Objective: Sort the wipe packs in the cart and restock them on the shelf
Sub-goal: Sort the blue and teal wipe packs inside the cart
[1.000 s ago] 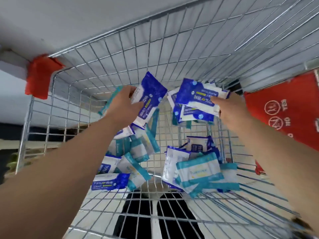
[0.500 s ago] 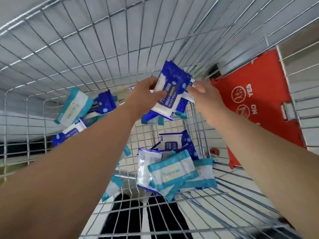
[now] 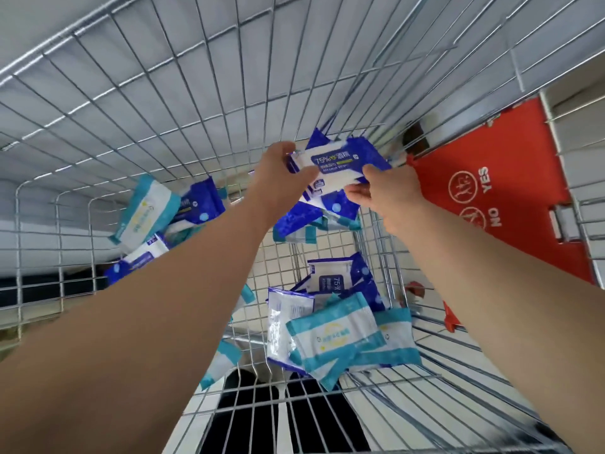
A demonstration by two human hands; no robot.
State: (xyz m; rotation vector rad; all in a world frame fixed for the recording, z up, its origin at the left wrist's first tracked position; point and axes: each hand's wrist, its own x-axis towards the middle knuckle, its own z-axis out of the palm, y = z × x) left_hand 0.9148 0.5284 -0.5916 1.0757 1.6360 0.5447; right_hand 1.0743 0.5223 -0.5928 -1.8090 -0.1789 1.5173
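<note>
Between the left hand (image 3: 278, 178) and right hand (image 3: 391, 194), both pinching it, sits a blue wipe pack (image 3: 340, 162).

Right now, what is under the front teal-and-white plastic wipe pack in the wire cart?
The teal-and-white wipe pack lies on a white blue-edged pack to its left and another teal pack to its right. Anything else beneath is covered.

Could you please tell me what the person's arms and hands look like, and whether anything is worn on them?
Both arms are bare: the left forearm and the right forearm show no sleeve as far as the picture reaches. The left hand and the right hand wear no gloves. No watch, bracelet or ring is visible on either.
</note>
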